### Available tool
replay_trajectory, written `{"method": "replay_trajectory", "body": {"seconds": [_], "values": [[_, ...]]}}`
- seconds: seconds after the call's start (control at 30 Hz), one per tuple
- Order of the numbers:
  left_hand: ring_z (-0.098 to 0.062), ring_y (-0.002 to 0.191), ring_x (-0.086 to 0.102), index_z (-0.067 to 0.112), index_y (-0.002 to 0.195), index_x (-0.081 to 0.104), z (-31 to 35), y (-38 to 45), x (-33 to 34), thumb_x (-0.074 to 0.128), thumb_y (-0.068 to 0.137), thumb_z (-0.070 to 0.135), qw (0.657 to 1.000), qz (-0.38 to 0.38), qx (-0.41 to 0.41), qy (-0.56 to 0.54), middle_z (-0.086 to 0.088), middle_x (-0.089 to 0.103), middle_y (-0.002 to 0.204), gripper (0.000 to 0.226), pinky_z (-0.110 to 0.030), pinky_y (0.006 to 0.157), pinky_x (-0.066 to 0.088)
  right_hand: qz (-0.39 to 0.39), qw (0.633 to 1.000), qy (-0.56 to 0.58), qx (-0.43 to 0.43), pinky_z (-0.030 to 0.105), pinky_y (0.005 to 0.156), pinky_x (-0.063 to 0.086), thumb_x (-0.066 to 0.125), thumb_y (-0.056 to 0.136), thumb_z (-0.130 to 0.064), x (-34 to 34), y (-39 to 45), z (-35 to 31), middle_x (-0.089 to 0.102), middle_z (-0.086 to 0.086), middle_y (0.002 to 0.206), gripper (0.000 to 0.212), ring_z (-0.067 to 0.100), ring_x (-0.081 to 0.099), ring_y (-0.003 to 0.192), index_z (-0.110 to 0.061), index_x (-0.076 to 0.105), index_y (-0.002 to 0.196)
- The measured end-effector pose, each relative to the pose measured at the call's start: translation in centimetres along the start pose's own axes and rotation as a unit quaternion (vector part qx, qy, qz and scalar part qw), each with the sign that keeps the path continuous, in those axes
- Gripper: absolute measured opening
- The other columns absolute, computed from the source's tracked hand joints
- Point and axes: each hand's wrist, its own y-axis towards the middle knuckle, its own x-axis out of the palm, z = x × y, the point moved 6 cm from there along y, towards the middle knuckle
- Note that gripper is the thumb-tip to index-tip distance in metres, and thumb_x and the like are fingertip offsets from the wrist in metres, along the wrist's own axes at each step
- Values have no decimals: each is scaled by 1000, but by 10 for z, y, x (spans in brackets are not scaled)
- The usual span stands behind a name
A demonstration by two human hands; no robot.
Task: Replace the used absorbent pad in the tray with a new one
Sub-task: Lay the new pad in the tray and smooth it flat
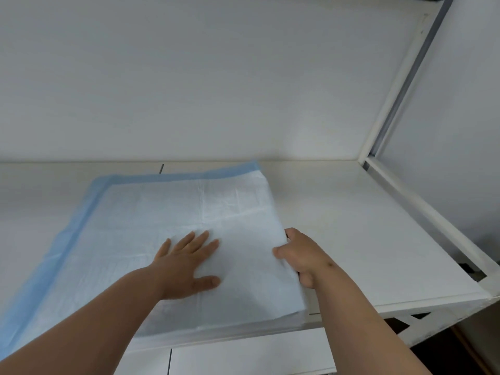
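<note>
Left hand (186,262) lies flat, fingers spread, pinning the absorbent pad (167,239) to the shelf (365,239) while right hand (300,255) pinches its folded edge, likely to unfold it.

No readable text, no label, no brand, no number, no sign on any surface in view
</note>
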Motion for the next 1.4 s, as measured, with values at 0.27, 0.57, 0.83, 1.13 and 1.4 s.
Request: {"method": "replay_trajectory", "body": {"seconds": [0.27, 0.57, 0.83, 1.13, 1.4], "values": [[-12, 147, -14, 47, 149, -6, 21, -9, -7, 2, 49, 93, 999, 20, -8, -48, 15, -15, 159, 110, -50, 119, -4, 112, 959, -227, -131, 27, 74, 40, 49, 87, -11, -1, -9, -19, 44, 2, 116, 56, 21, 50, 95, -18, 33, 140], [-10, 144, -24, 49, 145, -17, 13, -16, 15, 1, 49, 92, 1000, 14, -13, 9, 17, -28, 155, 107, -54, 115, -12, 71, 844, -478, -233, 41, 120, -4, 26, 100, -38, 44, -13, -8, -9, 7, 163, 60, 23, -12, 150, -17, 11, 154], [-9, 143, -25, 49, 145, -17, 7, -23, 17, -3, 50, 91, 999, 30, -25, -1, 16, -29, 155, 106, -54, 115, -13, 49, 842, -499, -197, 37, 120, -10, -12, 63, -74, 61, -10, 7, -21, 8, 160, 108, 22, -23, 147, -14, -9, 154], [-10, 144, -24, 46, 146, -19, -17, -43, 23, -6, 51, 90, 995, 42, -84, -21, 16, -29, 154, 106, -52, 116, -13, 26, 839, -515, -170, 41, 121, -9, 6, 85, -76, 73, 1, 11, -19, 10, 161, 93, 25, -20, 148, -16, -8, 154], [-10, 145, -22, 47, 146, -18, -24, -56, 25, -7, 48, 89, 995, 36, -84, -26, 17, -27, 155, 107, -52, 116, -12, 29, 834, -522, -177, 42, 120, -8, 12, 86, -77, 78, 3, 8, -16, 8, 162, 90, 28, -17, 148, -21, -4, 155]]}}
